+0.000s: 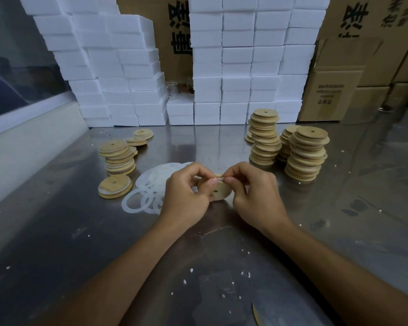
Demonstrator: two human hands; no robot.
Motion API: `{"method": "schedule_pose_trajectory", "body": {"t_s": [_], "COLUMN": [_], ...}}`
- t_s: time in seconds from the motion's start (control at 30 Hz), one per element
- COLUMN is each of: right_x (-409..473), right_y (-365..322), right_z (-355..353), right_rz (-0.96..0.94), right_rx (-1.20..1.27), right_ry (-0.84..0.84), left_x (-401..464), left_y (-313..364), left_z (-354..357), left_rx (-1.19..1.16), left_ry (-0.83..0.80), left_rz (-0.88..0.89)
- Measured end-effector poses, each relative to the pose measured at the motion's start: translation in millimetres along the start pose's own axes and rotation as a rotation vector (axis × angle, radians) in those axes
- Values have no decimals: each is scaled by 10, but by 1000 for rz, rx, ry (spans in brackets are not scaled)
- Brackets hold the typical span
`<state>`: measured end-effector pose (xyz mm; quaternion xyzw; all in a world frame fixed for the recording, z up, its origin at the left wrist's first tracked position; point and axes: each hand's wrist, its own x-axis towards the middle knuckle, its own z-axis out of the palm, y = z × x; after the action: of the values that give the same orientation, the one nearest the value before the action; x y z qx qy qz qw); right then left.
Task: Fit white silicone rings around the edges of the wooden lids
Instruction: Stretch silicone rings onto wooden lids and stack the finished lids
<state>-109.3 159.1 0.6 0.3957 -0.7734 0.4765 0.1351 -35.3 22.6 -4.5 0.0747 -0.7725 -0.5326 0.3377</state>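
Both hands hold one round wooden lid (220,191) with a small centre hole, just above the steel table. My left hand (186,196) grips its left edge, thumb lying across the face. My right hand (252,194) grips the right edge. Fingertips of both hands pinch a white silicone ring (219,178) at the lid's top rim; most of the ring is hidden. A loose pile of white silicone rings (149,191) lies just left of my left hand.
Tall stacks of wooden lids (306,154) (265,137) stand at the right, shorter stacks (118,157) and single lids (114,185) at the left. White foam boxes (236,67) and cardboard cartons (335,90) wall off the back of the steel table (198,255).
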Motion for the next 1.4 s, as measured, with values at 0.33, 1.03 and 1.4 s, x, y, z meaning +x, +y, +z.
{"method": "schedule_pose_trajectory", "body": {"t_s": [0.33,1.03,1.4], "right_x": [15,35,57], "right_y": [117,171,234], "right_z": [-7,-36,-66], "right_rz": [166,213,242], "right_rx": [108,194,235], "right_ry": [-94,179,311], "left_x": [36,397,401], "left_y": [-6,-163,-160], "left_z": [-50,-853,-960], "left_rx": [-184,66,-180], "left_ry": [52,728,895], "left_rz": [-190,-599,-767]}}
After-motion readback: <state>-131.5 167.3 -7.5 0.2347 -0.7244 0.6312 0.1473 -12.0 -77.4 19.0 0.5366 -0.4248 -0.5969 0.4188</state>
